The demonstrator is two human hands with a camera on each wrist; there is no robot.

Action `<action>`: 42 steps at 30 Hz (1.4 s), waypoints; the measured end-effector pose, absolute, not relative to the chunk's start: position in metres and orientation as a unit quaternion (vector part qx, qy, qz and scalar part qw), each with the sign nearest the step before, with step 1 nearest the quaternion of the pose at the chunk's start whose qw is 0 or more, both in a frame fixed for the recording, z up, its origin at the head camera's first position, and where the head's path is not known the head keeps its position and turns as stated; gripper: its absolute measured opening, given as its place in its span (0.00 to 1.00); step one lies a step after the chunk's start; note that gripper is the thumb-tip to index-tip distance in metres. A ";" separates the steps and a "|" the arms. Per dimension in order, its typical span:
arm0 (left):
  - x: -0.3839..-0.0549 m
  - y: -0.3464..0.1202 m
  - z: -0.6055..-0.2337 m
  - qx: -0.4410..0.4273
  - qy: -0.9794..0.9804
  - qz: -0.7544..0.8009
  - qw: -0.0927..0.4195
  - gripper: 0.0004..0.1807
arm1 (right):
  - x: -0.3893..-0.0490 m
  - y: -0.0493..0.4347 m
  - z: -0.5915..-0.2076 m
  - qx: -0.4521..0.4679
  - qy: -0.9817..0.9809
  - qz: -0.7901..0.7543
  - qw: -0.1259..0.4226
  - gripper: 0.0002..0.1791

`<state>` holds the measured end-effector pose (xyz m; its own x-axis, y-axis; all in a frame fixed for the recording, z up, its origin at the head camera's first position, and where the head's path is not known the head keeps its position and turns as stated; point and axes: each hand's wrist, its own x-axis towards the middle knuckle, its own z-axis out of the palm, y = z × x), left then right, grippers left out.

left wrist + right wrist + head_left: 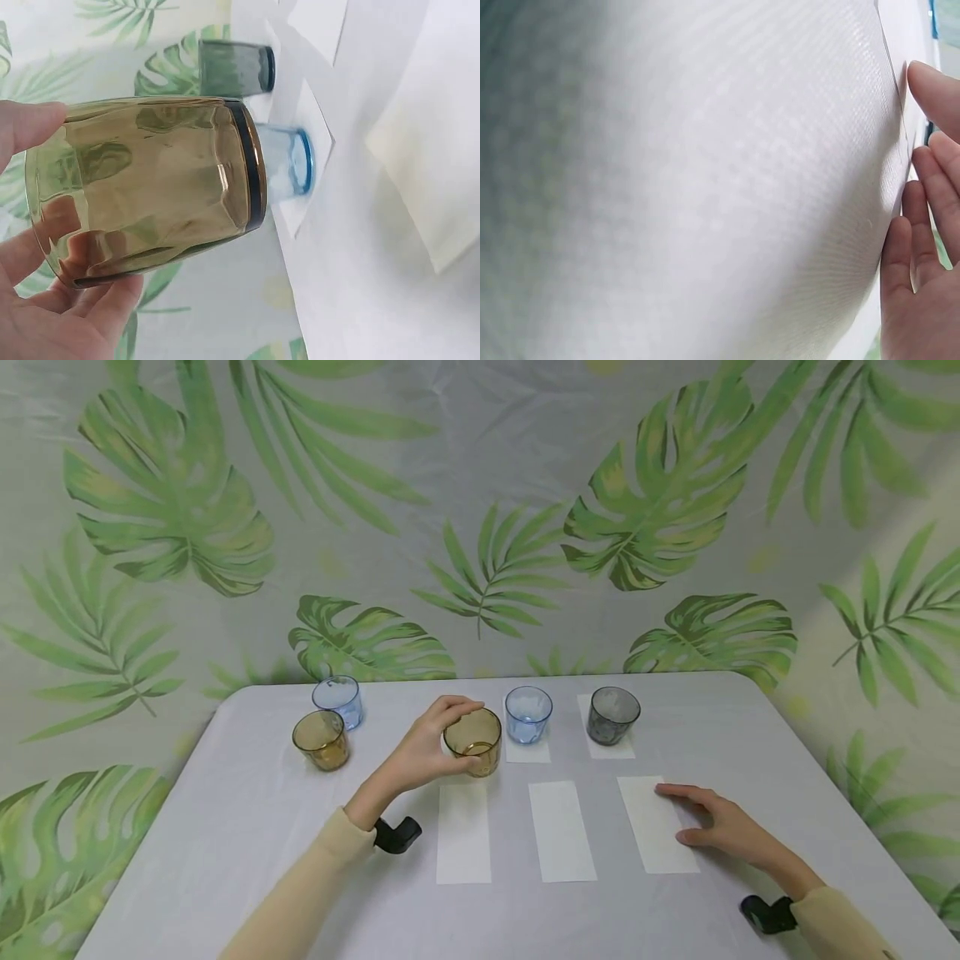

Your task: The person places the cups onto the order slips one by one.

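An amber glass (pixel 480 745) is in my left hand (pixel 426 750), gripped between thumb and fingers around its near end; in the left wrist view the amber glass (pixel 157 180) fills the middle, seen sideways, with fingers (pixel 112 307) along its lower edge. Directly right of it in the head view, a blue glass (pixel 528 717) stands on a white paper strip. My right hand (pixel 723 827) rests at the right-hand paper strip (pixel 648 827), fingertips on its right edge and holding nothing. The right wrist view shows its relaxed fingers (pixel 922 247) against the pale table surface.
A grey glass (pixel 613 717) stands on another strip at the back right. At the back left, a second amber glass (pixel 322 742) sits before a second blue glass (pixel 347 700). Two more paper strips (pixel 463 835) lie in front. A leaf-print cloth (pixel 495 485) hangs behind the table.
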<state>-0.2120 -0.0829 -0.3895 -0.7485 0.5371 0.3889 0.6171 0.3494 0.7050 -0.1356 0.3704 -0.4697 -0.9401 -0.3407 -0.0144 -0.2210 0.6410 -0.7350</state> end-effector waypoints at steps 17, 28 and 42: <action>-0.203 -0.036 -0.392 -0.401 -0.795 -0.455 0.024 0.37 | -0.135 0.370 -0.473 -0.149 0.908 -0.384 0.080 0.37; -0.201 -0.008 -0.400 -0.407 -0.793 -0.453 0.010 0.38 | -0.134 0.366 -0.471 -0.141 0.916 -0.366 0.081 0.36; -0.193 0.035 -0.406 -0.430 -0.789 -0.438 -0.016 0.38 | -0.135 0.364 -0.467 -0.128 0.924 -0.349 0.089 0.36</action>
